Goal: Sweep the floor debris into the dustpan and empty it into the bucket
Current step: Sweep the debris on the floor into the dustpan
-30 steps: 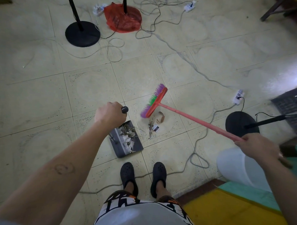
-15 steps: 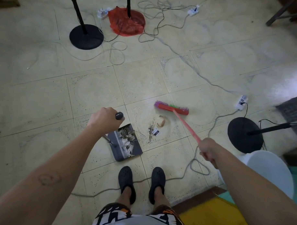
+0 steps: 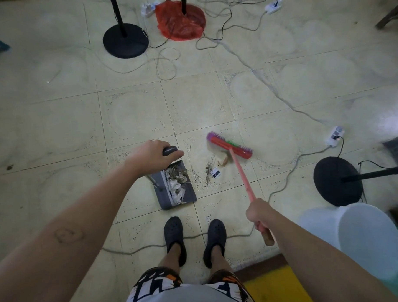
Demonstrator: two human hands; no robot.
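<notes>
Since a second ago the red broom head with purple and green bristles (image 3: pixel 229 145) has swung from a raised slant to sit low on the pale tiled floor (image 3: pixel 131 117), and the right hand (image 3: pixel 258 212) has drawn in toward the body. That hand is wrapped round the pink broom handle (image 3: pixel 241 175). The left hand (image 3: pixel 151 157) is curled over the black knob (image 3: pixel 170 150) topping the upright handle of the dark grey dustpan (image 3: pixel 188 196), which sits on the floor just ahead of the black clogs (image 3: pixel 173 233) with dry leaves and white scraps already in it. What counts now is the small debris pile (image 3: pixel 213 171) of twigs, a brown curl and a paper tag: it lies between pan and broom, just right of the pan's open edge and on the near side of the bristles. The head's long axis runs across the view, its left end farther off; the handle runs back and right to the hand. A leftward stroke (not straight back toward the clogs) would likely carry the pile in. The white plastic bucket (image 3: pixel 368 238) stands well apart, right of the right forearm.
</notes>
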